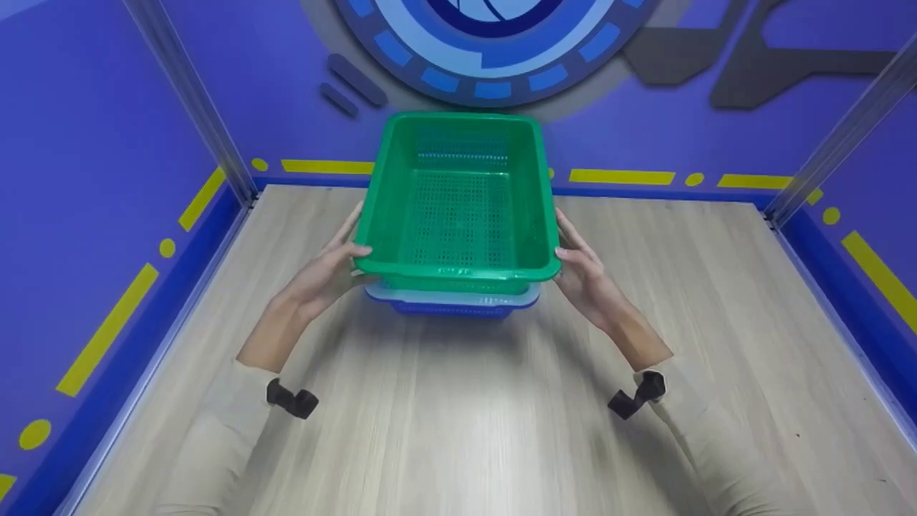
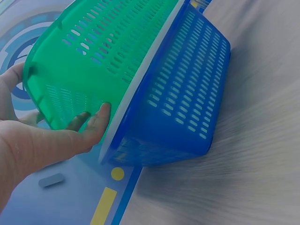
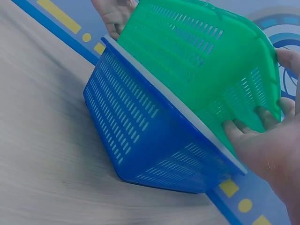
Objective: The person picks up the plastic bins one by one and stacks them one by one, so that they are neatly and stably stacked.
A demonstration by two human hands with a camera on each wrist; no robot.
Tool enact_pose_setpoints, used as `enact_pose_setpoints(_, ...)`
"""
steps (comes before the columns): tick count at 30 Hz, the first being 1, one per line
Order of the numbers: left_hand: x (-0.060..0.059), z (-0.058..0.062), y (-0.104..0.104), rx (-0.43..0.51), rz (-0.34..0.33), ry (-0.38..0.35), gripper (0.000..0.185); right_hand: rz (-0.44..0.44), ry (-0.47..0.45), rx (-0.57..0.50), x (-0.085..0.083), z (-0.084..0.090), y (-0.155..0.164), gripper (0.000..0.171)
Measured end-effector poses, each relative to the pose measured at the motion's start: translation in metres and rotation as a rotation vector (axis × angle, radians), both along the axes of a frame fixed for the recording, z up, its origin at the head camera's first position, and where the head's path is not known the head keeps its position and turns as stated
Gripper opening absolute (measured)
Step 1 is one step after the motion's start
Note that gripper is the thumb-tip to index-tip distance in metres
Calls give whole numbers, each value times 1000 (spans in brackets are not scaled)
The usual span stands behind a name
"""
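Both hands hold a green plastic basket (image 1: pixel 458 273) with slotted walls and nothing inside it. It sits partly down in a blue slotted basket (image 2: pixel 183 89), which has a whitish rim (image 1: pixel 455 296) around its top. My left hand (image 1: pixel 322 279) grips the green basket's left side, thumb at the rim and fingers against the outer wall. On the opposite side my right hand (image 1: pixel 587 283) does the same. In the wrist views the fingertips press the green wall just above the whitish rim. The blue basket rests on the wooden table.
The light wood table (image 1: pixel 458 430) extends in front and to both sides. Blue panels (image 1: pixel 86 179) with yellow markings enclose it at the left, back and right, with metal posts (image 1: pixel 193 93) at the corners. The baskets stand near the back panel.
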State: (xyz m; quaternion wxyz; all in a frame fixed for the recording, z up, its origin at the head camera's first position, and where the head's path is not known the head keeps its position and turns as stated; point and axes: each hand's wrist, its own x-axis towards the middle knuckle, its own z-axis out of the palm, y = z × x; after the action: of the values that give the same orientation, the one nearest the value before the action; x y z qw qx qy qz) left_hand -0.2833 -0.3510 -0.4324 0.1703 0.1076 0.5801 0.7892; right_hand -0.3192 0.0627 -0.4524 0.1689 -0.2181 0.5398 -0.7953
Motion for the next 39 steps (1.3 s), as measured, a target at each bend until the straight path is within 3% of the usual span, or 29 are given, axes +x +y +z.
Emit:
enact_pose_setpoints(11, -13, 0, -8, -64, -28, 27, 81, -45, 43, 103, -9, -6, -4, 71)
enact_pose_setpoints(21, -21, -8, -11, -161, 30, 12, 79, -41, 54, 139, -14, -14, -6, 68)
enact_pose_setpoints(39, -25, -27, -8, -128, 47, -12, 81, -45, 31, 169, -15, -26, -6, 69)
